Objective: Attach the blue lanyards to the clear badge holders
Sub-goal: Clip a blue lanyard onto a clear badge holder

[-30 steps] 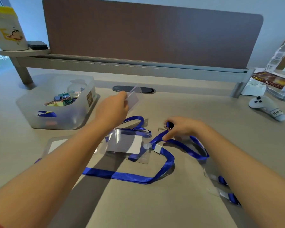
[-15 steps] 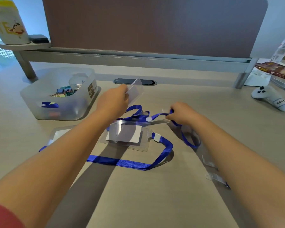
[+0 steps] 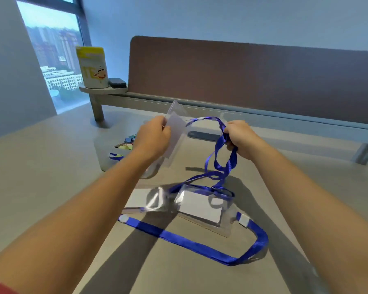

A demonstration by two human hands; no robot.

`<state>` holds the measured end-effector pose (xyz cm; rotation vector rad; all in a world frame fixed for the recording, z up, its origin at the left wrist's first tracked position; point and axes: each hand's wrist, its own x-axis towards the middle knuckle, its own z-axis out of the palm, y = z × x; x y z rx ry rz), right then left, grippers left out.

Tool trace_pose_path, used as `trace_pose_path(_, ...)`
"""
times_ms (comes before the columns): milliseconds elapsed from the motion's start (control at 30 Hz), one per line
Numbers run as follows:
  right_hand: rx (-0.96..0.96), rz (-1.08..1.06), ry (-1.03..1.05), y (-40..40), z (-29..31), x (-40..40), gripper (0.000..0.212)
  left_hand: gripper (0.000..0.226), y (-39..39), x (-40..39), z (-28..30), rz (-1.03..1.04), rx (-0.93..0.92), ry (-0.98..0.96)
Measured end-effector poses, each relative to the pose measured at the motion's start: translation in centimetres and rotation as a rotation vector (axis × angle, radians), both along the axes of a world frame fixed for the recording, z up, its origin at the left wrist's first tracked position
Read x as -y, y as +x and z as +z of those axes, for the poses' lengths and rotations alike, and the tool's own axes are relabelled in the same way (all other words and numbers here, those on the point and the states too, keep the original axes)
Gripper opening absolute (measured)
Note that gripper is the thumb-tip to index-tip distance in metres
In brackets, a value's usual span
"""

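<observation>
My left hand (image 3: 154,137) holds a clear badge holder (image 3: 176,132) with a white card upright above the desk. My right hand (image 3: 241,137) grips a blue lanyard (image 3: 221,160) raised off the desk; its strap loops down to the desk, and its white-tipped end (image 3: 201,118) reaches toward the held holder. Two more clear badge holders lie flat below: one (image 3: 204,205) with a white card, the other (image 3: 146,199) to its left. A second blue lanyard (image 3: 189,242) lies along the desk in front of them.
A translucent plastic bin (image 3: 106,151) with small colourful items and a blue strap sits behind my left forearm. A brown divider panel (image 3: 253,75) closes the back of the desk. A yellow and white canister (image 3: 91,67) stands on a small shelf at the back left.
Both hands rose from the desk. My right hand lifted the blue lanyard into the air, and its end now hangs near the holder in my left hand. The camera tilted up and left.
</observation>
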<state>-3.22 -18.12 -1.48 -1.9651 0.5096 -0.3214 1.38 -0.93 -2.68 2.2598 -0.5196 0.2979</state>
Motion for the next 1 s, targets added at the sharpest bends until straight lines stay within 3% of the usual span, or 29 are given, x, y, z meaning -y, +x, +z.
trace_pose_path(167,0.082,0.052,0.073,5.6,1.1,-5.7,0.022,0.026,2.8,-5.1,1.4,0.136,-0.043,-0.107)
trace_pose_path(300,0.238,0.065,0.133,9.8,1.6,-9.6,0.032,0.026,4.8,-8.7,1.4,0.206,-0.035,-0.171)
trace_pose_path(433,0.374,0.104,0.191,13.4,1.7,-12.5,0.025,0.025,6.7,-11.7,1.1,0.226,0.029,-0.261)
trace_pose_path(500,0.35,0.163,0.064,14.6,0.4,-13.6,0.023,0.024,7.3,-12.7,0.8,0.227,0.049,-0.284)
trace_pose_path(567,0.252,0.216,-0.247,15.3,-1.4,-14.2,0.025,0.025,7.8,-13.4,0.3,0.225,0.047,-0.287)
trace_pose_path(667,-0.03,0.387,-0.797,15.6,-3.3,-14.2,0.036,0.024,8.3,-13.8,-0.4,0.221,0.05,-0.266)
trace_pose_path(733,-0.198,0.498,-1.0,15.4,-3.4,-14.1,0.038,0.023,8.3,-13.7,-0.6,0.21,0.072,-0.219)
trace_pose_path(833,-0.293,0.559,-0.984,14.6,-3.0,-13.6,0.038,0.025,7.8,-13.2,-0.6,0.163,0.091,-0.139)
trace_pose_path(1000,-0.169,0.48,-0.855,11.7,-1.6,-12.2,0.035,0.033,5.7,-11.4,0.1,0.076,0.123,-0.029)
